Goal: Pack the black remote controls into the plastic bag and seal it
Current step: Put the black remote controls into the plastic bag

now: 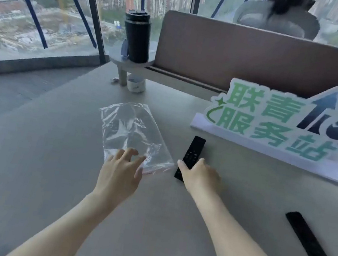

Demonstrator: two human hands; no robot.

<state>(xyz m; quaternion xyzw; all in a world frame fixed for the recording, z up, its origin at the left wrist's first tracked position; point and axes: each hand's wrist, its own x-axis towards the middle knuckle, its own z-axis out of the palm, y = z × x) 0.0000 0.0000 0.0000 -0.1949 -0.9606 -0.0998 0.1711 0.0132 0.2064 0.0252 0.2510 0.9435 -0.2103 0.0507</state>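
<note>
The bag lies flat and empty; the left hand, fingers spread, presses its near edge, probably to steady it. The right hand closes around the near remote. A second remote waits far right.

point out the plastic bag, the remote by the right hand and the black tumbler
plastic bag (132,131): head view, middle of the clear film
remote (193,150): head view, button face above the thumb
black tumbler (137,38): head view, middle of its body
</note>
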